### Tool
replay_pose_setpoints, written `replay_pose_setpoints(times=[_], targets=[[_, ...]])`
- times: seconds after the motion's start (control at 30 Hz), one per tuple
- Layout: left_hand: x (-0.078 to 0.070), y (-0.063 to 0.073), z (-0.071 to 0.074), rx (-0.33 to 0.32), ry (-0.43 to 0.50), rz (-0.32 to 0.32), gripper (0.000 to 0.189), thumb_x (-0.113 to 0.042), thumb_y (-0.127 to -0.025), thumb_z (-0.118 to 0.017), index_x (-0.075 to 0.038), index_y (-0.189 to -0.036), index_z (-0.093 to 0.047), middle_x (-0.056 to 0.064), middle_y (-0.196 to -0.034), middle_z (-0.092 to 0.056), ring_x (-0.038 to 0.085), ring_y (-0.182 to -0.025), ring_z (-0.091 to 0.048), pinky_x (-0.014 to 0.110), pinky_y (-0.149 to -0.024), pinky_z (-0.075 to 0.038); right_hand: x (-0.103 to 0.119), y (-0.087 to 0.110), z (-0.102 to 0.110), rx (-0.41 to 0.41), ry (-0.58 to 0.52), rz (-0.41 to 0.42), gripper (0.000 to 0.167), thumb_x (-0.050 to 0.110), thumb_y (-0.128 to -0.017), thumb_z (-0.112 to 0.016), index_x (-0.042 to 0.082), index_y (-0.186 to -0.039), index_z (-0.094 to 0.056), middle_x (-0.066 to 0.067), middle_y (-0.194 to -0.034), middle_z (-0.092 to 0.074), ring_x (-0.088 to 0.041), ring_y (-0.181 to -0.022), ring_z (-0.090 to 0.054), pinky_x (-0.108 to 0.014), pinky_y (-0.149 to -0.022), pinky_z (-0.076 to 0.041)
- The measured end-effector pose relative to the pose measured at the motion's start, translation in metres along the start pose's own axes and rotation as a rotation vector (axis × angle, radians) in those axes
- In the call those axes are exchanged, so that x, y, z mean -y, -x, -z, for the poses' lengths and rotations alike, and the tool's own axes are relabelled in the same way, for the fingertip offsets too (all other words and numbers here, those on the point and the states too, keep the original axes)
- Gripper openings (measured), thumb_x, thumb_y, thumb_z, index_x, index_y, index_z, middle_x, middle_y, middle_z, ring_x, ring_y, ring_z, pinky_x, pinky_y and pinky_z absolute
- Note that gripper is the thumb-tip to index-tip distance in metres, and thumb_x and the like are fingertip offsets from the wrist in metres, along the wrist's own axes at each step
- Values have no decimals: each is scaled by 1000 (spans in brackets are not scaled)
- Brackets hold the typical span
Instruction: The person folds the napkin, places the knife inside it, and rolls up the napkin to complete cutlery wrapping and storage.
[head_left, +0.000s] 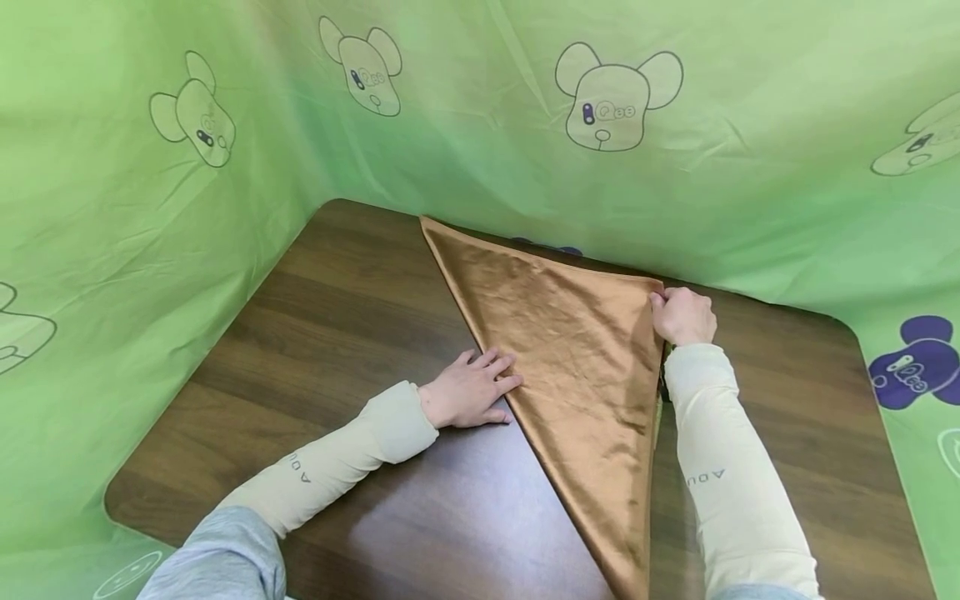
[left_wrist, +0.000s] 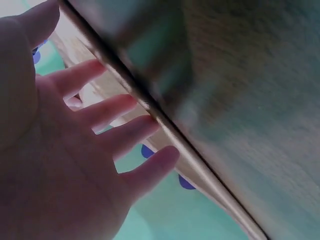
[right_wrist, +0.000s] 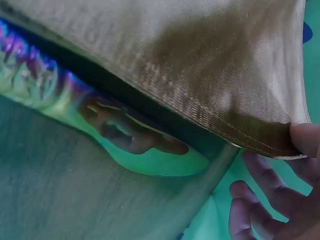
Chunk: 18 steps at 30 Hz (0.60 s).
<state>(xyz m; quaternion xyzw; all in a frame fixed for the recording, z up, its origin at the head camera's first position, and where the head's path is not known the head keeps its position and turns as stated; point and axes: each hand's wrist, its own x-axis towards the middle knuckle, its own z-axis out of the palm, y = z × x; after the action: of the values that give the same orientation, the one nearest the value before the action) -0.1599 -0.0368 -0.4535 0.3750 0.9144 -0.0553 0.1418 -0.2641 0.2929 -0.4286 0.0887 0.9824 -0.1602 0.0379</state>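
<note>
A satiny copper-brown cloth lies on the wooden table, folded into a triangle. My right hand pinches its far right corner between thumb and fingers; in the right wrist view the cloth edge is lifted there. Spread across the long folded edge, my left hand rests with its fingertips on the cloth; the left wrist view shows those fingers fairly straight against the fold. Beneath the lifted edge lies a shiny, rainbow-tinted object with a smooth rounded end and an embossed, purplish part; the cloth partly hides it.
The brown table has rounded corners. Green curtains printed with cartoon heads hang close behind and at both sides. The cloth's far edge runs near the table's back edge, and its near tip reaches the bottom of the head view.
</note>
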Motion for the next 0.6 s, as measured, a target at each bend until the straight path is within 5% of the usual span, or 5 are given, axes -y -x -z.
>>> replay_pose_setpoints(times=[0.23,0.6], targets=[[0,-4,0,-31,-3,-24,64,-60,-95,-43,-28,-149,-37,4,-158,-29,27,-146,-27,51,-111,-32,-3,1,0,-34,-4,-12,42,35,-101,-40,3,-114,-64,-34,-116,-59,-53,-104,-56,-60,-78,-46],[1,-5,1,-38,-5,-23,62,-60,-94,-44,-28,-147,-39,3,-157,-31,26,-143,-32,49,-108,-35,-5,-1,-8,19,10,-1,33,26,-91,-47,0,-111,-56,-34,-107,-60,-52,-100,-58,-59,-76,-45]])
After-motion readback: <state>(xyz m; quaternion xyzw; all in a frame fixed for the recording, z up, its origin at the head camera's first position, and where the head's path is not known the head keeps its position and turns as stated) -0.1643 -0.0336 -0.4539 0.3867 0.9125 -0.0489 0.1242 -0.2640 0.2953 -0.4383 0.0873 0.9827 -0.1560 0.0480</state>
